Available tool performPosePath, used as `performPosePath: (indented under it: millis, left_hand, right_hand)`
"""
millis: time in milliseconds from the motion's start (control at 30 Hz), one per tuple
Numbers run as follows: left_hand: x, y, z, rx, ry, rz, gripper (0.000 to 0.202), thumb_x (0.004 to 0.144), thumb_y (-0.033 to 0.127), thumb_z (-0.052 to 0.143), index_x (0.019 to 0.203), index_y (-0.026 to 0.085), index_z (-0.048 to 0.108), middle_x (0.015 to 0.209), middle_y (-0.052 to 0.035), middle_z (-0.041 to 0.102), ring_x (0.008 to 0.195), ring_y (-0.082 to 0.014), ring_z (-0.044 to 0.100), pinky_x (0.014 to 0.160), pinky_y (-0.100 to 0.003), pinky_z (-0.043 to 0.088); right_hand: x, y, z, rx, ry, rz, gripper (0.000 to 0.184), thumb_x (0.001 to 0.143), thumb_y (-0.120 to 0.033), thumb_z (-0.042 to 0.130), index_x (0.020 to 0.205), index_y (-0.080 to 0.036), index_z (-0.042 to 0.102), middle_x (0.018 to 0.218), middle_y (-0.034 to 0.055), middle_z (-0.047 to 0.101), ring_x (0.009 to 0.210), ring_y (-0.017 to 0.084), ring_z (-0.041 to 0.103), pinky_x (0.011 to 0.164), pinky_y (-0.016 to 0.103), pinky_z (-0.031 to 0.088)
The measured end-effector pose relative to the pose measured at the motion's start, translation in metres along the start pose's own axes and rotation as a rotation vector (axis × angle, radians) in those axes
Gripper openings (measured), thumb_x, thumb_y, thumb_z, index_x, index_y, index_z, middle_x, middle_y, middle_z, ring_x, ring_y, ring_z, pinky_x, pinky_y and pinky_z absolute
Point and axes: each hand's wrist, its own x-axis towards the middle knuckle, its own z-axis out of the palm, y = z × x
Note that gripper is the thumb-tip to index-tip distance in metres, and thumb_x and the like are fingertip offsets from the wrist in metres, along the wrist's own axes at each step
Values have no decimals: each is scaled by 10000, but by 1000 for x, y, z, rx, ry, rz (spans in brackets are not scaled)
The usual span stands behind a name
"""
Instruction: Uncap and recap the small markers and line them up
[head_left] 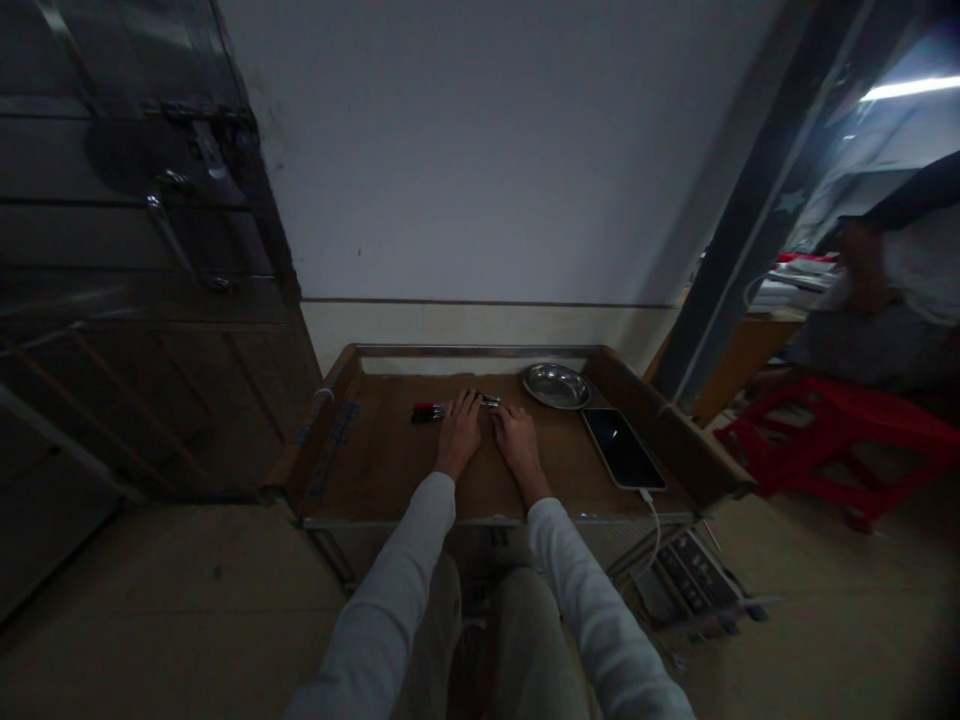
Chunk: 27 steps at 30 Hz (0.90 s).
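Note:
My left hand (pixel 458 432) lies palm down on the brown tray table (pixel 390 465), fingers stretched out over a row of small pen-like objects (pixel 427 411) with red and black parts. Beside it, my right hand (pixel 516 438) also rests flat on the table, fingers apart, its fingertips near the silver ends of the same row (pixel 491 401). Neither hand grips anything that I can see.
A round metal dish (pixel 556 386) sits at the table's back right. A dark phone (pixel 622 448) lies at the right with a white cable (pixel 655 520) running off the front edge. A power strip (pixel 694 575) lies on the floor. Red stools (pixel 832 440) and another person stand far right.

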Motion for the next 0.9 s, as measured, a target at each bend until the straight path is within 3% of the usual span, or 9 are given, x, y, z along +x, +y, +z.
performPosePath:
  millis: [133, 433, 633, 800, 900]
  left_hand:
    - [-1, 0, -2, 25, -48, 77, 473, 854, 129, 393, 1325, 167, 392, 1375, -71, 447, 1352, -229, 244, 1102, -455, 184]
    - [-12, 4, -15, 60, -108, 51, 203, 896, 255, 434, 1022, 190, 579, 1076, -67, 612, 1032, -212, 531, 949, -402, 338]
    - [-24, 3, -26, 58, 11, -97, 203, 918, 255, 405, 1011, 194, 575, 1013, -52, 628, 987, -195, 543, 879, -356, 363]
    - [-24, 5, -28, 71, 26, -72, 207, 919, 260, 408, 1026, 205, 575, 1008, -48, 634, 976, -198, 550, 861, -353, 374]
    - [-23, 5, -28, 76, 32, -76, 213, 918, 247, 406, 1045, 196, 570, 1009, -59, 633, 972, -198, 555, 857, -349, 384]
  right_hand:
    - [-5, -1, -3, -16, 63, 69, 266, 920, -220, 380, 1046, -180, 611, 982, 93, 629, 925, 199, 503, 797, 301, 308]
    - [-12, -2, -8, 34, 170, 105, 277, 933, -267, 369, 1046, -199, 612, 920, 71, 640, 870, 190, 501, 773, 292, 280]
    - [-15, -1, -8, -6, 148, 157, 292, 932, -262, 353, 1008, -179, 623, 909, 88, 643, 854, 203, 501, 772, 305, 289]
    - [-14, -4, -9, 35, 120, 91, 293, 916, -216, 351, 1033, -172, 616, 957, 110, 639, 904, 216, 516, 807, 323, 320]
    - [-15, -8, -12, 196, 114, -79, 359, 898, -177, 342, 1213, -180, 514, 1103, 96, 612, 1002, 210, 519, 868, 330, 356]
